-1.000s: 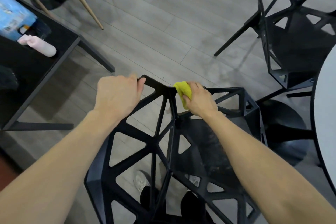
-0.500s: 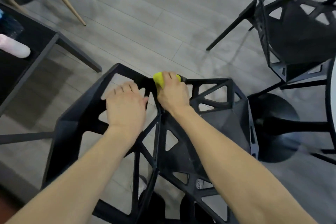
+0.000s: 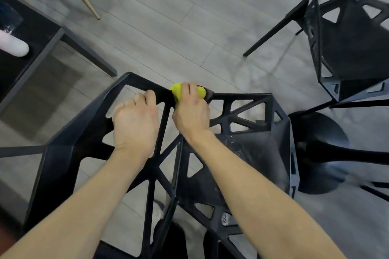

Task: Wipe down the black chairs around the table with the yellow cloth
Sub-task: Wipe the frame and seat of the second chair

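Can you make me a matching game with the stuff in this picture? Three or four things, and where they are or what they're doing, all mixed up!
Things:
1. yellow cloth
2. left hand
3. second black chair
4. white bottle

Places:
A. lying on the dark table at far left
B. gripping the near chair's top rail
C. standing at upper right, untouched
D. bunched under the right hand

Pairs: 1-D, 2-B, 3-C, 4-A

Yellow cloth (image 3: 177, 90), black lattice chair (image 3: 242, 111), grey plank floor (image 3: 168, 17).

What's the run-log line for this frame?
step: wiping chair rim | right hand: grips yellow cloth on black chair | left hand: grips rim
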### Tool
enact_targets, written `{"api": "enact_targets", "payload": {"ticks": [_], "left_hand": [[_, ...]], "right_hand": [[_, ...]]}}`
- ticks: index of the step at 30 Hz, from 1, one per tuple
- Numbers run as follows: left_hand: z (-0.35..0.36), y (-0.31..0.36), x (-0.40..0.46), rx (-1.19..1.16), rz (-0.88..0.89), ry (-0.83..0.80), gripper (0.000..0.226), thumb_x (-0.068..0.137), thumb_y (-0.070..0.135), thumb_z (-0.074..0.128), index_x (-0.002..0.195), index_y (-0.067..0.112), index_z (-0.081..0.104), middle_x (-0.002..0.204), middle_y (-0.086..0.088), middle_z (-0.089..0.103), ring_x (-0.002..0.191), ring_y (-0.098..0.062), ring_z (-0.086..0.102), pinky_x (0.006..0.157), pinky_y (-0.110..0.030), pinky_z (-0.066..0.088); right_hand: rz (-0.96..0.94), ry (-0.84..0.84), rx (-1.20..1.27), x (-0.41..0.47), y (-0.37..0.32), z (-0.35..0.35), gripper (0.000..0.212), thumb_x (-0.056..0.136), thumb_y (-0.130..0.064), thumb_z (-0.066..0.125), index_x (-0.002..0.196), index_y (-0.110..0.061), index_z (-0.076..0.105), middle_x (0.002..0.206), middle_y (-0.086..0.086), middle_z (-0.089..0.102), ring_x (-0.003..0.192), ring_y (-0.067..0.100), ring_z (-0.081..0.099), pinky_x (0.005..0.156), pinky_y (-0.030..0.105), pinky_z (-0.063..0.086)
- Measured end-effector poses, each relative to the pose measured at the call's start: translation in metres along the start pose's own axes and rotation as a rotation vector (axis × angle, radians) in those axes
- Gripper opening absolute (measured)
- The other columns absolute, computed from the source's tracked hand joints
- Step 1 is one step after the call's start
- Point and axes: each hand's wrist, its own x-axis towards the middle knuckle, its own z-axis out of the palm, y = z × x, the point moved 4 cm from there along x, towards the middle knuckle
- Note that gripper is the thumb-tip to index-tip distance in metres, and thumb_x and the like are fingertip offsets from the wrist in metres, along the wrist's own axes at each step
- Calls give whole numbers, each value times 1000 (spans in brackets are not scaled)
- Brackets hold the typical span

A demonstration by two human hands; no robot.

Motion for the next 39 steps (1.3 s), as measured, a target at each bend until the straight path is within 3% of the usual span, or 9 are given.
{"api": "enact_targets", "payload": {"ticks": [4, 8, 11, 18, 24, 30, 33, 36, 39], "left_hand": [[-8, 4, -6, -113, 33, -21, 42, 98, 30, 68, 127, 9, 46, 100, -1, 65, 88, -21, 67, 71, -34, 50], [-17, 3, -23, -237, 10, 52, 46, 102, 18, 59, 138, -8, 50, 122, -25, 62, 118, -43, 57, 119, -51, 38], [-29, 11, -29, -328, 77, 224, 22, 100, 10, 57, 120, 0, 58, 113, -22, 52, 108, -42, 49, 108, -52, 38], [2, 105, 50, -431, 276, 144, 43, 97, 21, 45, 133, -1, 55, 122, -20, 62, 116, -43, 56, 117, -53, 36], [21, 128, 81, -409, 273, 80, 31, 112, 32, 38, 104, 11, 61, 99, -13, 71, 92, -41, 64, 82, -48, 40], [26, 133, 104, -402, 330, -141, 23, 115, 35, 30, 104, 25, 47, 115, -9, 72, 107, -38, 67, 91, -46, 38], [26, 132, 107, -390, 328, -197, 21, 115, 33, 29, 101, 26, 43, 116, -8, 72, 106, -37, 66, 89, -44, 34], [26, 132, 107, -388, 316, -177, 19, 114, 31, 31, 101, 26, 44, 111, -6, 72, 101, -36, 65, 88, -43, 33], [29, 134, 106, -361, 326, -131, 21, 114, 29, 30, 106, 25, 49, 108, -6, 71, 98, -36, 66, 89, -44, 33]], "right_hand": [[-117, 51, -13, -2, 74, -18, 39, 99, -38, 63, 134, -25, 54, 129, -5, 58, 82, 38, 67, 54, 42, 50], [273, 49, 34, -2, 215, -42, 40, 100, -36, 59, 139, -31, 50, 145, -3, 52, 106, 43, 68, 82, 54, 57], [407, 68, 62, 6, 202, -33, 41, 95, -18, 57, 136, -24, 54, 147, 2, 49, 113, 45, 63, 87, 51, 54], [-129, 83, 136, 1, 95, -10, 51, 97, -25, 60, 146, -24, 48, 151, -10, 47, 95, 36, 68, 60, 46, 56], [304, 95, 187, 8, 261, -36, 55, 102, -30, 59, 155, -29, 44, 159, -9, 45, 125, 36, 61, 97, 49, 52], [529, 142, 253, -21, 186, -4, 65, 110, -29, 51, 167, -18, 22, 177, -1, 13, 136, 35, 55, 97, 48, 52], [396, -10, 370, -52, 172, 3, 52, 107, -27, 55, 158, -25, 43, 170, 0, 36, 130, 34, 60, 106, 46, 49], [602, 344, 464, -54, 209, -32, 35, 103, -21, 61, 137, -27, 66, 132, 3, 70, 117, 30, 67, 102, 41, 53], [774, 552, 499, -23, 240, -42, 43, 103, -16, 58, 145, -22, 60, 143, 3, 62, 124, 24, 57, 104, 32, 44]]}}
